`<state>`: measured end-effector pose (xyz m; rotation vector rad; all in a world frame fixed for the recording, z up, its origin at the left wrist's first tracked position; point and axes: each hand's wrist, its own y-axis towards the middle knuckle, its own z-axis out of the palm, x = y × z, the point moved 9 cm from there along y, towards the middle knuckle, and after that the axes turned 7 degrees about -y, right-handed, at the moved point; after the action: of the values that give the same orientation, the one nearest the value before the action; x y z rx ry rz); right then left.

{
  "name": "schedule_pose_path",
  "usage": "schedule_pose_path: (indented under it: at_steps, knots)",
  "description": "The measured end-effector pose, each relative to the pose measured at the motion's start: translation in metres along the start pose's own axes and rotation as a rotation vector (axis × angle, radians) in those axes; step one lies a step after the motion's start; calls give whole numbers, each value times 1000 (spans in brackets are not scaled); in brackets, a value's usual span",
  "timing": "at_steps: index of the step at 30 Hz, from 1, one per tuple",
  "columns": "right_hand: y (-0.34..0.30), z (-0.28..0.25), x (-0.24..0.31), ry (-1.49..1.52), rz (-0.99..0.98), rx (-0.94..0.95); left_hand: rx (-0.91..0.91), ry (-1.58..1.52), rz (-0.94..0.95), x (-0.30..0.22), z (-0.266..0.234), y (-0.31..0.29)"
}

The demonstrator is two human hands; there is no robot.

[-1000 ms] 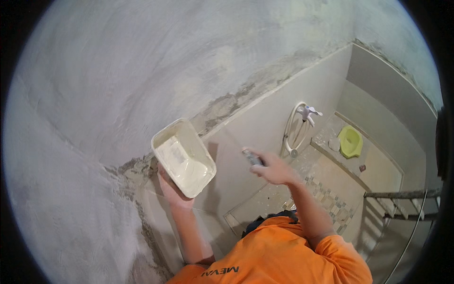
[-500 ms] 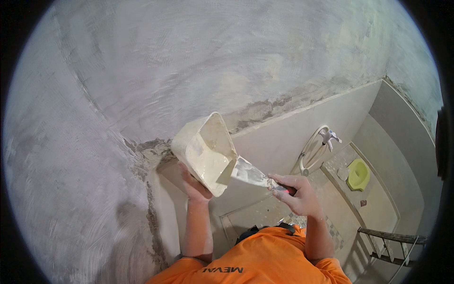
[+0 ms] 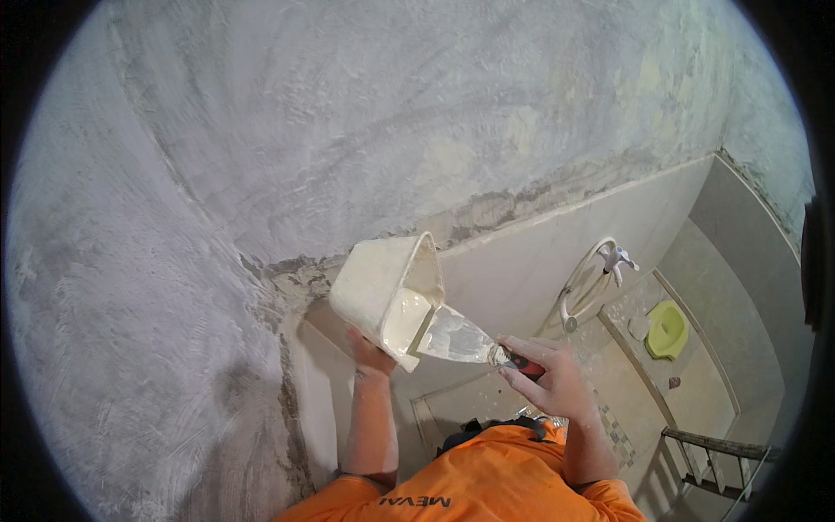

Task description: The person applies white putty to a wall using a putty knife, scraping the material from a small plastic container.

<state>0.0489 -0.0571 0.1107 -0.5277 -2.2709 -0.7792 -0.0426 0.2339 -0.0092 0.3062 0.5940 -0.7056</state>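
Observation:
My left hand (image 3: 371,353) supports a cream-coloured plastic tub (image 3: 374,283) from below, its fingers partly hidden under it. The tub is tilted with its opening toward the right, and wet, pale filling compound (image 3: 405,317) shows inside near the lower rim. In my right hand (image 3: 548,374) is a putty knife (image 3: 458,337), gripped by its red and black handle. Its wide metal blade is smeared with compound and points left, with its end at the tub's lower rim.
A plastered grey wall (image 3: 348,130) rises ahead, with a rough seam above smooth panels (image 3: 539,235). To the right are a tap with a hose (image 3: 616,259), a yellow-green plastic basin (image 3: 667,331) and a wooden ladder (image 3: 718,445). Another plastered wall (image 3: 113,348) stands close on my left.
The tub has moved slightly down and right and has turned so that its opening faces more to the right. The putty knife has shifted a little lower with my right hand.

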Motion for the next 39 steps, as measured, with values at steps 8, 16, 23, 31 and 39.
schedule_pose_path:
  at_steps: [8,16,23,31,39]
  knots:
    - [7,10,10,-152,2,-20,63,36,-122,35,-25,10]
    - [6,24,1,-300,-4,27,-118,-107,-252,60,-1,-10]
    - [5,29,-23,-124,25,6,-89,-128,-308,74,17,-2]
    - [2,30,-81,887,491,70,-134,-132,-483,120,24,-19]
    - [-11,57,-109,1375,678,165,-83,-179,-547,131,39,-27]
